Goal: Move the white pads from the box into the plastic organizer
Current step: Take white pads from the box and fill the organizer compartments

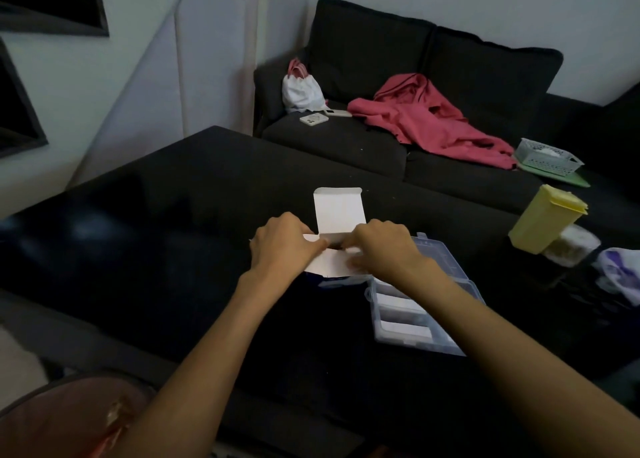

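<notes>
Both hands meet at the white box (pixel 330 260) on the dark table (pixel 173 215): the left hand (pixel 282 241) curls its fingers over the box's left flap, and the right hand (pixel 379 248) pinches the right flap, while the lid stands open just beyond them. Just under and right of the right wrist lies the clear plastic organizer (pixel 415 305), open, with white pads (pixel 403 329) already in its compartments. Farther right of the right hand stands a yellow container (pixel 545 217).
</notes>
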Demonstrator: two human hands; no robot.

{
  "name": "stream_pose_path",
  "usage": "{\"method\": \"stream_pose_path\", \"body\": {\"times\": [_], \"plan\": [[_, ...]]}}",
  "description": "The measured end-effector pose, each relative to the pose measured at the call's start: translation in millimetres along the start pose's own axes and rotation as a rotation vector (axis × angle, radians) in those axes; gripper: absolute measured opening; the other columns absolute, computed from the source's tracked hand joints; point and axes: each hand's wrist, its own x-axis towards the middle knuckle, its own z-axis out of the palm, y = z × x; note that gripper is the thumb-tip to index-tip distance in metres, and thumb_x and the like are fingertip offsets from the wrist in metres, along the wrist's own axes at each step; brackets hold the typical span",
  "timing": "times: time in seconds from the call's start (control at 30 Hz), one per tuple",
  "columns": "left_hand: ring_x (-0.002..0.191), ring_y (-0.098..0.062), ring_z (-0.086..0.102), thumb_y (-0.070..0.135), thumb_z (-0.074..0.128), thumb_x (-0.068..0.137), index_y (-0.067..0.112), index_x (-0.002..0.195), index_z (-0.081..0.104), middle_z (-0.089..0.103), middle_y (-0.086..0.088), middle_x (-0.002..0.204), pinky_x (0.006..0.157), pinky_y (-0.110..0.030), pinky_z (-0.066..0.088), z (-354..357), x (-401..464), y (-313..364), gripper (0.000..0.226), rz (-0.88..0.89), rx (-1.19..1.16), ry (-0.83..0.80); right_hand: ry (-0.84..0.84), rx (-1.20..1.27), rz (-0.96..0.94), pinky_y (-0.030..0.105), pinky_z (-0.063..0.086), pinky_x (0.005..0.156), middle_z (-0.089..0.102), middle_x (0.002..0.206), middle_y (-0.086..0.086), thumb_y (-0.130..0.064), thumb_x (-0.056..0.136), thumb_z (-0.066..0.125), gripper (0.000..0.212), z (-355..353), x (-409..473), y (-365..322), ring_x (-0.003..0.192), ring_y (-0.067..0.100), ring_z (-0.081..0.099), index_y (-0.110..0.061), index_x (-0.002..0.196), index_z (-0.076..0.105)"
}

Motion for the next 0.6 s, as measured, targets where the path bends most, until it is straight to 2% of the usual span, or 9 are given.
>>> {"method": "stream_pose_path", "body": {"times": [0.1,0.2,0.27,0.33,0.4,0.5,0.6], "plan": [[0.099,-0.022,0.060,0.041,0.065,0.084,0.020,0.115,0.068,0.067,-0.002,0.108,0.071,-0.029,0.041,0.4,0.9,0.1,0.038,-0.010,-0.003,-0.022,0.025,0.019,-0.016,0.035,0.046,0.088,0.064,0.108,0.005,-0.028,0.090,0.058,0.030,1.3,-0.9,-2.7,0.095,0.023,0.061,-0.025,0.120,0.061],[0.098,-0.022,0.060,0.042,0.064,0.085,0.020,0.115,0.068,0.067,-0.003,0.107,0.069,-0.029,0.040,-0.9,0.4,1.0,0.038,-0.010,0.001,-0.009,0.096,0.023,-0.047,0.027,0.045,0.078,0.065,0.108,0.004,-0.029,0.091,0.057,0.028,0.2,-3.5,-2.4,0.092,0.021,0.062,-0.025,0.118,0.063],[0.089,-0.019,0.058,0.044,0.063,0.085,0.019,0.113,0.069,0.067,-0.002,0.104,0.067,-0.029,0.039,-1.1,-0.5,1.3,0.038,-0.005,0.005,0.001,0.129,0.051,-0.071,0.020,0.039,0.070,0.065,0.108,0.002,-0.030,0.090,0.059,0.024,1.6,-5.8,-0.4,0.091,0.018,0.061,-0.024,0.113,0.066],[0.079,-0.015,0.052,0.047,0.063,0.084,0.018,0.108,0.070,0.066,-0.001,0.095,0.066,-0.029,0.039,-0.4,-0.7,1.7,0.038,-0.004,0.001,0.005,0.127,0.097,-0.101,0.020,0.037,0.072,0.063,0.108,0.001,-0.029,0.088,0.062,0.019,3.6,-8.5,1.9,0.093,0.016,0.059,-0.022,0.104,0.068],[0.075,-0.014,0.051,0.049,0.062,0.084,0.017,0.102,0.071,0.064,0.000,0.089,0.066,-0.030,0.042,1.3,0.3,0.4,0.038,-0.004,0.002,0.012,0.085,0.162,-0.131,0.020,0.042,0.076,0.064,0.110,0.002,-0.025,0.086,0.064,0.016,6.2,-8.3,4.4,0.097,0.017,0.060,-0.020,0.101,0.068],[0.079,-0.015,0.054,0.048,0.061,0.085,0.019,0.105,0.070,0.066,0.000,0.094,0.070,-0.031,0.044,2.8,-0.7,-0.2,0.037,-0.003,0.038,0.024,0.011,0.222,-0.149,0.025,0.049,0.082,0.067,0.112,0.003,-0.020,0.086,0.064,0.021,6.0,-5.1,6.8,0.097,0.017,0.064,-0.021,0.107,0.066],[0.091,-0.020,0.059,0.051,0.059,0.086,0.022,0.111,0.068,0.067,-0.001,0.102,0.072,-0.032,0.042,5.0,0.0,-1.2,0.039,0.011,0.072,0.041,-0.026,0.199,-0.173,0.022,0.045,0.078,0.067,0.112,0.000,-0.022,0.086,0.065,0.028,2.6,1.1,6.6,0.096,0.016,0.064,-0.025,0.113,0.065]]}}
